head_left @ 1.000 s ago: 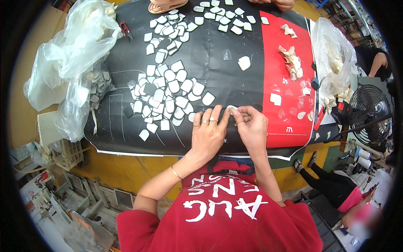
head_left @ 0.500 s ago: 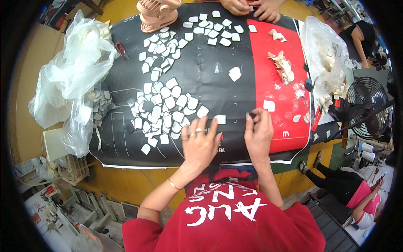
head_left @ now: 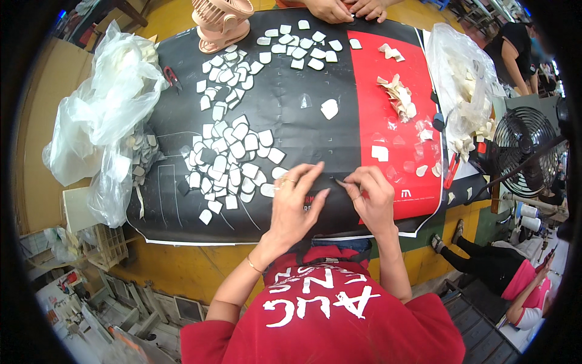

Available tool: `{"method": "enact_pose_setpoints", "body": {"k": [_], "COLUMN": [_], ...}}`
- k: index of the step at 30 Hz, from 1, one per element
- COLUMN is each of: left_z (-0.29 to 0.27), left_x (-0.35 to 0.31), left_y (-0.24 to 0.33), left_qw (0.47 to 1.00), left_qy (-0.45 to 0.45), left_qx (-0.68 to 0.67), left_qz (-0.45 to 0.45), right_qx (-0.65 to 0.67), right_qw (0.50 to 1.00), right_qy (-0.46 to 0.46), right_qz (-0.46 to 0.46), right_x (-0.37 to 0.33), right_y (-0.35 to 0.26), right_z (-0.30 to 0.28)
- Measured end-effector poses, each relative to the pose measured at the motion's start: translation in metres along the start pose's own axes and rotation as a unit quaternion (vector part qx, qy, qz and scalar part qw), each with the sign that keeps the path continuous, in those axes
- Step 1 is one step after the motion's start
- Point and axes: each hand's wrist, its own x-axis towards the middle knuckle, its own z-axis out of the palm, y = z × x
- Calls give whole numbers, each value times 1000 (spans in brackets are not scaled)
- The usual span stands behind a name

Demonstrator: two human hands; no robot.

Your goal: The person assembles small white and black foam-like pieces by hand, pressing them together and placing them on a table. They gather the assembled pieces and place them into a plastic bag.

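My left hand (head_left: 295, 203) is over the black part of the mat, fingers spread and thumb apart, holding nothing that I can see. Against its fingers lies a white rounded piece (head_left: 267, 190), at the right edge of a loose pile of white pieces (head_left: 235, 145) with arched ends. To its right, my right hand (head_left: 371, 197) is closed in a pinch low over the mat, near the border of the red part. Whatever sits between its thumb and forefinger is too small to make out.
A pink fan (head_left: 223, 24) stands at the far left, near red-handled snips (head_left: 172, 77). Plastic bags (head_left: 109, 109) lie at the left and right. Cream scraps (head_left: 397, 97) and a red cutter (head_left: 451, 170) are at the right. Another person's hands (head_left: 348, 9) work across the table.
My left hand has moved slightly right and opened wider. The lone white piece between my hands is gone from there. My right hand has tipped lower, fingertips now pointing left.
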Motion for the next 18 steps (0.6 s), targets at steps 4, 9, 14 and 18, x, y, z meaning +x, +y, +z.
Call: {"method": "enact_pose_setpoints", "body": {"k": [4, 9, 14, 18], "left_z": [3, -4, -5, -13], "left_x": [7, 15, 22, 35], "left_y": [0, -8, -3, -6], "left_qw": [996, 983, 985, 991], "left_qy": [-53, -101, -111, -123], "left_qx": [-15, -71, -73, 15], "left_qz": [76, 134, 111, 55], "right_qx": [104, 430, 465, 343], "right_qw": [993, 870, 816, 897], "right_qy": [-60, -83, -228, -146], "right_qz": [-14, 227, 257, 237], "right_x": [-8, -8, -4, -5], "right_y": [-7, -4, 1, 8], "right_z": [-7, -22, -25, -6]}}
